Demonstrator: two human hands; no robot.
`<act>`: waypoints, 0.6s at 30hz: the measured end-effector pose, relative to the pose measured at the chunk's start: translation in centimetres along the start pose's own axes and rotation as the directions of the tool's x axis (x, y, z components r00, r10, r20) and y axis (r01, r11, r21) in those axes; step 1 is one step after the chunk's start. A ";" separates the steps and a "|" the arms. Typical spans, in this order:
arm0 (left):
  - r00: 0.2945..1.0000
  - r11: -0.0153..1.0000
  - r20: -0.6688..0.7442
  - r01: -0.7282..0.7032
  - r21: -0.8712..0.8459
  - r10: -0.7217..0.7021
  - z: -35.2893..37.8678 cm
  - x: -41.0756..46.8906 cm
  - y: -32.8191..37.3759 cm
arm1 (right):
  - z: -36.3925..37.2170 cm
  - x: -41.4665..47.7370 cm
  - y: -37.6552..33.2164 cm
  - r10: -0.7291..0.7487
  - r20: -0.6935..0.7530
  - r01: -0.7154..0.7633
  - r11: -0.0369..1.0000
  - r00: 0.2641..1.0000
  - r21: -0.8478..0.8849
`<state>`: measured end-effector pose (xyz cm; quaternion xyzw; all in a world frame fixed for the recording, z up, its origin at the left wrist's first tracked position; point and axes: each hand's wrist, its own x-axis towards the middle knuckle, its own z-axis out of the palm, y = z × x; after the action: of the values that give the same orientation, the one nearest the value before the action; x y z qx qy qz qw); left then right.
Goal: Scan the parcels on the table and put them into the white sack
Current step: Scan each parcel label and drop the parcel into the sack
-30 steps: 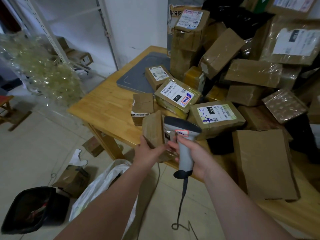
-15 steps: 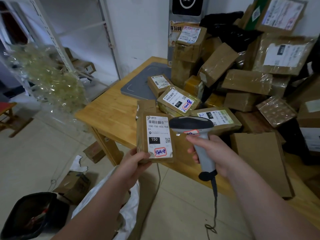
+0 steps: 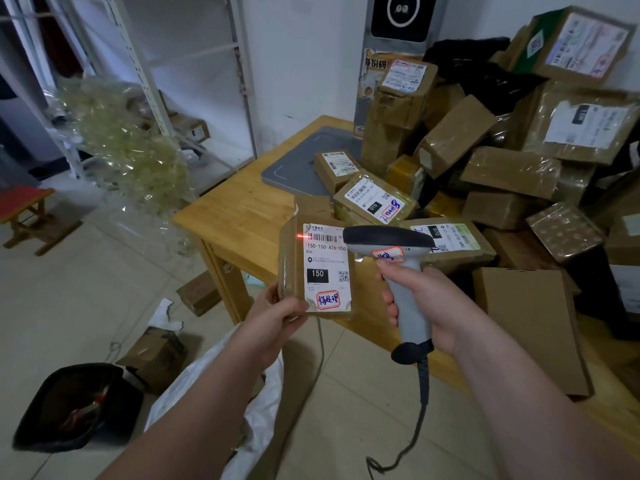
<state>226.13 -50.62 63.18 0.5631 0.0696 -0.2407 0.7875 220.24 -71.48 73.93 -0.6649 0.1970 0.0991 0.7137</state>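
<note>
— How far along is the job?

— Early, by my reckoning; the pile on the bench stands tall, brown boxes heaped toward the wall; one parcel is off the bench and in hand, mid-scan.

— Is the beam on target?

— A red spot sits at the left end of the barcode on its label; so the reading looks to be under way.

— And the sack?

— The sack lies on the floor under the left forearm, near the bench leg; the arm hides most of its mouth, so I cannot tell what it holds, if anything; the held parcel has yet to go in, and after it the whole pile.

— The hands?

— The left hand grips the parcel by its lower left corner, thumb on the front face, the rest behind it; it holds the box upright in front of the bench edge, label toward the camera; the right hand is wrapped round the handle of the scanner, fingers curled tight about the grip; the scanner's head sits level and points left across the label, just beside it; the cable hangs from the butt toward the floor.
</note>
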 end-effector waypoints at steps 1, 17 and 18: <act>1.000 1.000 -0.005 -0.004 -0.002 0.004 -0.2 -0.2 -0.1 | 0.3 -0.1 0.1 -0.004 -0.001 0.004 1.000 1.000 0.001; 0.977 0.998 -0.209 0.041 0.041 -0.031 -9.2 -3.2 -0.9 | 8.3 1.9 3.2 0.063 0.101 -0.057 0.996 0.993 -0.062; 0.969 0.997 -0.243 0.057 0.052 -0.043 -10.7 -3.2 -1.0 | 9.2 2.5 3.8 0.080 0.115 -0.072 0.995 0.990 -0.072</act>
<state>224.57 -40.07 59.71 0.6090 0.1721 -0.1920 0.7501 222.32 -62.37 69.83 -0.6738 0.1763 0.1717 0.6967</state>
